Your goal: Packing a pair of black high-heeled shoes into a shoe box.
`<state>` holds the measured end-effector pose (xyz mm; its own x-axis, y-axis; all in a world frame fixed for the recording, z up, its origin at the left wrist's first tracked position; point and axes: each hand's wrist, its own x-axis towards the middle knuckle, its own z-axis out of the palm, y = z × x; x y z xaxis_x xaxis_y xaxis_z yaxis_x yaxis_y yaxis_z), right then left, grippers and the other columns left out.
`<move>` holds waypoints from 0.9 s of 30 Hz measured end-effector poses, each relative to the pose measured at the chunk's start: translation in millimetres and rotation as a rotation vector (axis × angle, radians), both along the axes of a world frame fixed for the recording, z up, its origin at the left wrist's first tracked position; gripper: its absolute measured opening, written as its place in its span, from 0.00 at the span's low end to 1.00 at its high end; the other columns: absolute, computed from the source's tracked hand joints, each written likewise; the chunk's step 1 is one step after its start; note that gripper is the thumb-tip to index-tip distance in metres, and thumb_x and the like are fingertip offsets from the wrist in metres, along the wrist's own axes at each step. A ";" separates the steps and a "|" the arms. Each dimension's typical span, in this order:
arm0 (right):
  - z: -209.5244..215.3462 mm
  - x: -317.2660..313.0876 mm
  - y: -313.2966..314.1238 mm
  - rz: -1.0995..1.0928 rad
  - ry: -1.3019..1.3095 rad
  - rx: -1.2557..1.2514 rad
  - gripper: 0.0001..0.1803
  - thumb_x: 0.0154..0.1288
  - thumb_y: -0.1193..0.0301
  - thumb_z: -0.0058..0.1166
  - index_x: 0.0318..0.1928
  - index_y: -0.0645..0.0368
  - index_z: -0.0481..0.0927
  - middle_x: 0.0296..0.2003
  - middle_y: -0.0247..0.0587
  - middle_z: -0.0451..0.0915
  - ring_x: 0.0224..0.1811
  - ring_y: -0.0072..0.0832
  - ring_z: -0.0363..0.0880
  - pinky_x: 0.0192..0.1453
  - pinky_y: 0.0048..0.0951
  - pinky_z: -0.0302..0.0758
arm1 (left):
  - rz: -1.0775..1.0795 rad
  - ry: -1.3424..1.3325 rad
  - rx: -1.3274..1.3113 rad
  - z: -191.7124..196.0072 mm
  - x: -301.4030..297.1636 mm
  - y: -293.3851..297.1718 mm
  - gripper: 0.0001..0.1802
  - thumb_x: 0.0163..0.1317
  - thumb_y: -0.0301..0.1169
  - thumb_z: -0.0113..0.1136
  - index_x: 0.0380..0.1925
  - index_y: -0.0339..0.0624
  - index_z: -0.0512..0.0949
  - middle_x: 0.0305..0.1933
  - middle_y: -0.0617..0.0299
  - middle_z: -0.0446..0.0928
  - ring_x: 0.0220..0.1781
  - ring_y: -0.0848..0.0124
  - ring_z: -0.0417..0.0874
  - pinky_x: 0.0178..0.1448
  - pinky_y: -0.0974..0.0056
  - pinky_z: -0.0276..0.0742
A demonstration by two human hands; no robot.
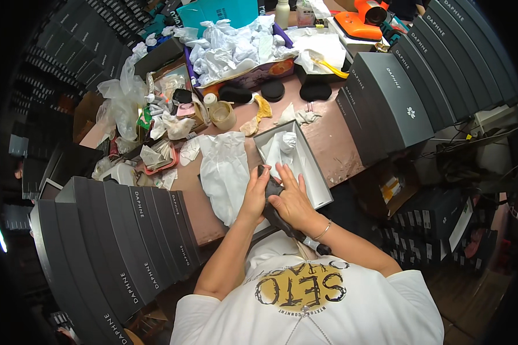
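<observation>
I hold 1 dark shoe [281,217] between my 2 hands, close to my shirt at the near edge of the pink table [338,158]. My left hand [255,196] grips its side; my right hand [295,201] grasps it too, thumb across it and fingers stretched forward. Just beyond my fingers, an open gray shoebox [318,183] contains white tissue paper [280,148]. A white sheet [224,169] lies left of it, and 2 rows of dark shoeboxes [106,230] flank me.
</observation>
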<state>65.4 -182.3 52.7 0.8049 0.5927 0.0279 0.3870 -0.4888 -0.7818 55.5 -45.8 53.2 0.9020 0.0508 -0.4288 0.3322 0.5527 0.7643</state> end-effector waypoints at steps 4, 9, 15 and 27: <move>-8.7 16.9 12.8 0.134 0.039 0.066 0.41 0.69 0.42 0.35 0.52 0.75 0.74 0.72 0.63 0.33 0.75 0.57 0.30 0.70 0.64 0.36 | 0.003 0.047 -0.087 -12.2 2.4 11.2 0.18 0.72 0.44 0.42 0.50 0.44 0.68 0.39 0.61 0.76 0.39 0.74 0.79 0.45 0.68 0.76; 16.6 19.0 1.8 0.454 -0.121 -0.058 0.43 0.67 0.41 0.38 0.58 0.74 0.68 0.73 0.59 0.35 0.75 0.56 0.29 0.71 0.62 0.36 | 0.087 0.071 -0.195 -14.9 -3.2 16.7 0.18 0.72 0.46 0.42 0.51 0.45 0.70 0.45 0.61 0.76 0.46 0.72 0.79 0.53 0.65 0.75; 40.0 -4.3 -26.0 0.442 -0.078 -0.125 0.34 0.67 0.44 0.42 0.55 0.65 0.74 0.71 0.57 0.46 0.74 0.54 0.41 0.71 0.59 0.46 | 0.159 0.120 -0.052 1.6 -43.4 -15.6 0.32 0.67 0.39 0.55 0.66 0.41 0.57 0.59 0.57 0.66 0.59 0.69 0.70 0.60 0.64 0.69; -42.9 171.6 -5.1 0.268 -0.362 -0.350 0.21 0.57 0.66 0.60 0.50 0.59 0.75 0.46 0.50 0.79 0.52 0.45 0.75 0.55 0.39 0.72 | 0.233 0.252 -0.253 -20.8 -68.9 -10.3 0.20 0.62 0.28 0.52 0.53 0.32 0.66 0.47 0.46 0.77 0.48 0.54 0.81 0.53 0.48 0.80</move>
